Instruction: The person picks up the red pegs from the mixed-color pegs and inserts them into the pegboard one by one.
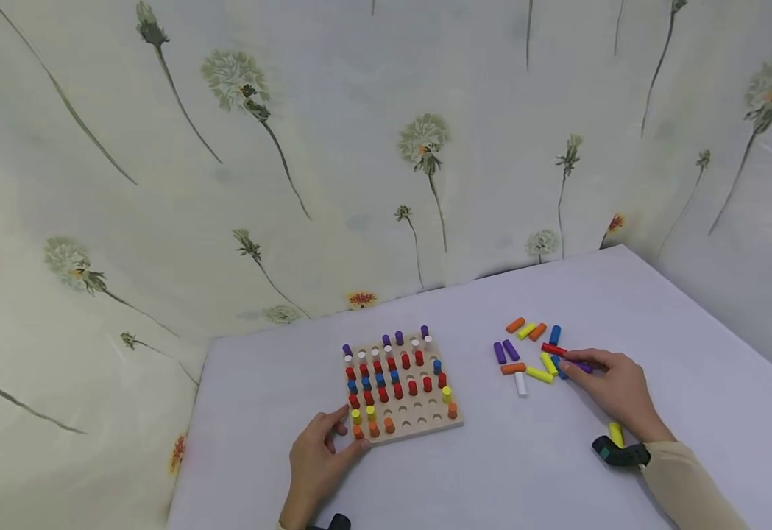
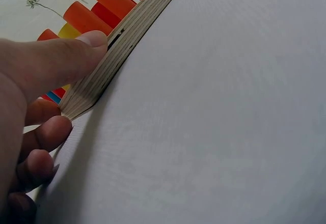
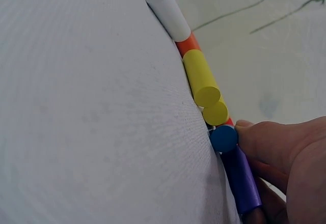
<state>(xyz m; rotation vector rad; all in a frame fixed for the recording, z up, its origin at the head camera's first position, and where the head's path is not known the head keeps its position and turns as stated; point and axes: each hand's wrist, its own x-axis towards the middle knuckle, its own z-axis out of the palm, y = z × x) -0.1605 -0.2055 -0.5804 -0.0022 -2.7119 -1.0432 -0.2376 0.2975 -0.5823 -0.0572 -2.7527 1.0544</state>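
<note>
My left hand (image 1: pixel 319 453) holds the near left corner of a wooden pegboard (image 1: pixel 413 433), its thumb against the front edge and fingers at the left side. Rows of purple, white, red, blue, yellow and orange pegs stand in the board, among several bare holes. At the right, my right hand (image 1: pixel 614 386) pinches the end of a red peg (image 1: pixel 551 348) between thumb and forefinger. Beside the thumb lies a blue peg (image 3: pixel 224 138), and a purple peg (image 3: pixel 242 178) is partly under the fingers. The thumb hides most of the red peg in the right wrist view.
Loose pegs lie around the right hand, among them a white peg (image 1: pixel 521 385), an orange peg (image 1: pixel 513 368) and a purple peg (image 1: pixel 500 352). A single yellow peg (image 1: pixel 616 434) lies by the right wrist. A flower-patterned sheet (image 1: pixel 333 147) rises behind the white table (image 1: pixel 491 471).
</note>
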